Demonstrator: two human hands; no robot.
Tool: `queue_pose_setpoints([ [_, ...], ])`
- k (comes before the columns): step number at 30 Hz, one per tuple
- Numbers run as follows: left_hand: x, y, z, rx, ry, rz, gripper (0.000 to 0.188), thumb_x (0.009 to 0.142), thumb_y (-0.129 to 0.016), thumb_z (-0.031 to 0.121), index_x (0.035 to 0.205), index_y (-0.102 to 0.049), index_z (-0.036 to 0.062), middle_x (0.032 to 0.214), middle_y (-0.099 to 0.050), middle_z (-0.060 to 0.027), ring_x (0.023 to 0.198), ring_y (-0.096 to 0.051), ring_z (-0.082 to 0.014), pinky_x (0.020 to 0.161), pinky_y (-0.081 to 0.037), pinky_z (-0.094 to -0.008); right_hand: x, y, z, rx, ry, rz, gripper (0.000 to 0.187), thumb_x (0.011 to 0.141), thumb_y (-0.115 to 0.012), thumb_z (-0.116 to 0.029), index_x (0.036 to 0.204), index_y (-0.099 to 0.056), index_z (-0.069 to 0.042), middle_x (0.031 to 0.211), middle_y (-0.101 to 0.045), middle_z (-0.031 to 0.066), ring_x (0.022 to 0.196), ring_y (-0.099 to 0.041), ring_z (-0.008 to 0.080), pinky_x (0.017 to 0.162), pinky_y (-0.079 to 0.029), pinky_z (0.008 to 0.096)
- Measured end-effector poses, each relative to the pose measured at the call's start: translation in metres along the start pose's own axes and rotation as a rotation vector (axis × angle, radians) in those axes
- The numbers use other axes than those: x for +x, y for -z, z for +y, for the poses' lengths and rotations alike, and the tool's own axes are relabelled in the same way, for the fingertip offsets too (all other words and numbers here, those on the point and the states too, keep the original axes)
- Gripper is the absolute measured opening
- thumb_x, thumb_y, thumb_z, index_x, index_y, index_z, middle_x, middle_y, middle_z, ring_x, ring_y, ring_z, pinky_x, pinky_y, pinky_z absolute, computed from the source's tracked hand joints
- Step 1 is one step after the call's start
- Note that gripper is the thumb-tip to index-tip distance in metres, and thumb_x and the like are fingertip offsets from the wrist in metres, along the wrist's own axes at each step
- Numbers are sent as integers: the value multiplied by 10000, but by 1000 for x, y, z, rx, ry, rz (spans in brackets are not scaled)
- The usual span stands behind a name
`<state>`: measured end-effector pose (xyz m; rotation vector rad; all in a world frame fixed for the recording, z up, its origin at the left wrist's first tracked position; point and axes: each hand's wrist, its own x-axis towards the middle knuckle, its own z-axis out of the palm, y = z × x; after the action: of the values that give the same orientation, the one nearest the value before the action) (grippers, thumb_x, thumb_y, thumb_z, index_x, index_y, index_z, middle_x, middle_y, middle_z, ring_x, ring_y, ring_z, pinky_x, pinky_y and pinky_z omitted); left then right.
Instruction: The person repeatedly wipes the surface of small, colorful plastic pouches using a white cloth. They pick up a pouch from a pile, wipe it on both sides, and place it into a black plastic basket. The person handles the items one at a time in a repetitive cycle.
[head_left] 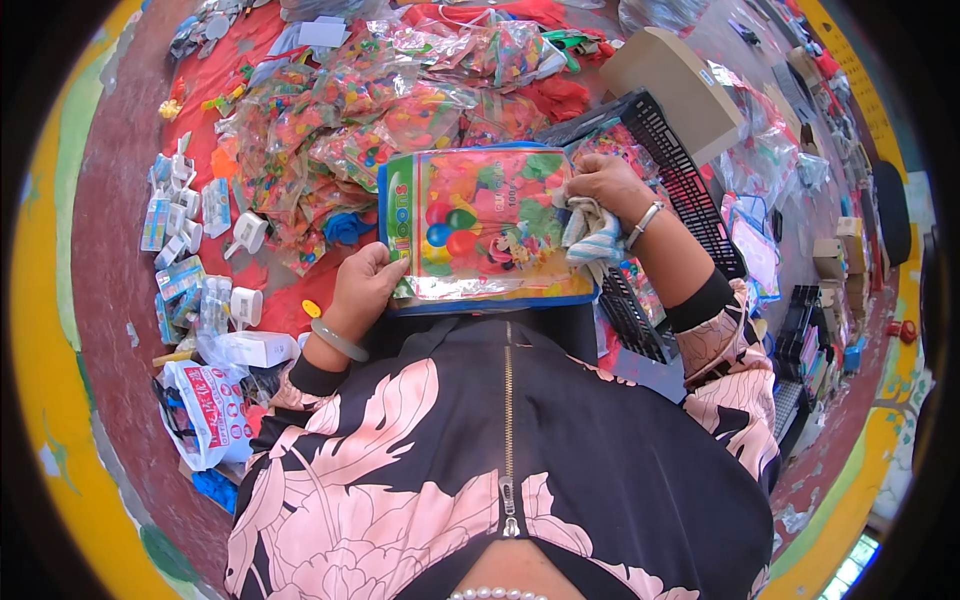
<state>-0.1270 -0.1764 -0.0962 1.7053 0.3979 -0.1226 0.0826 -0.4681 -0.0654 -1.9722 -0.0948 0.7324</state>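
Note:
In front of my chest lies a flat clear bag of balloons (480, 225), printed with coloured balloons and a cartoon figure. Blue edges show along its top left and bottom; whether they belong to the bag or to something under it I cannot tell. My left hand (366, 285) grips the lower left edge, thumb on top. At the upper right edge, my right hand (610, 188) is closed on a crumpled white and blue striped cloth (592, 235), which hangs over the bag's right side. Whether the right fingers also pinch the bag is hidden.
Many balloon packets (320, 130) are heaped beyond the bag on a red sheet (285, 295). A black plastic crate (690, 190) and a cardboard box (672, 90) stand right. White plastic pieces (180, 200) and a printed white carrier bag (207, 410) lie left.

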Motion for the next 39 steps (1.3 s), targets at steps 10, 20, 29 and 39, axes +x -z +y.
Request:
queue_pose_setpoints([
  [10, 1, -2, 5, -37, 26, -32, 197, 873, -621, 142, 735, -515, 49, 610, -507, 14, 461, -468, -43, 370, -384, -198, -14, 7, 4, 490, 15, -210, 375, 704, -647, 56, 1041, -503, -23, 828, -618, 96, 693, -636, 173, 634, -533, 273],
  [20, 2, 1, 1, -33, 32, -25, 221, 856, -635, 134, 708, -507, 31, 580, -516, -2, 460, -492, -59, 377, -402, -224, -23, 12, -10, 642, -28, -400, 257, 729, -636, 47, 951, -538, -40, 843, -600, 62, 734, -623, 156, 658, -518, 263],
  [29, 3, 0, -4, -20, 25, -44, 234, 867, -637, 146, 705, -480, 79, 604, -489, 28, 461, -452, -31, 361, -377, -186, -10, 15, 2, 534, 212, -266, 314, 773, -680, -32, 1061, -561, 3, 931, -626, 77, 796, -631, 144, 753, -508, 260],
  [39, 2, 0, -1, -45, 48, -54, 210, 868, -630, 136, 719, -497, 71, 613, -512, 21, 463, -470, -33, 360, -371, -180, -37, 3, -24, 474, -35, -169, 409, 714, -548, 82, 1116, -618, 52, 878, -671, 144, 596, -641, 153, 538, -532, 258],
])
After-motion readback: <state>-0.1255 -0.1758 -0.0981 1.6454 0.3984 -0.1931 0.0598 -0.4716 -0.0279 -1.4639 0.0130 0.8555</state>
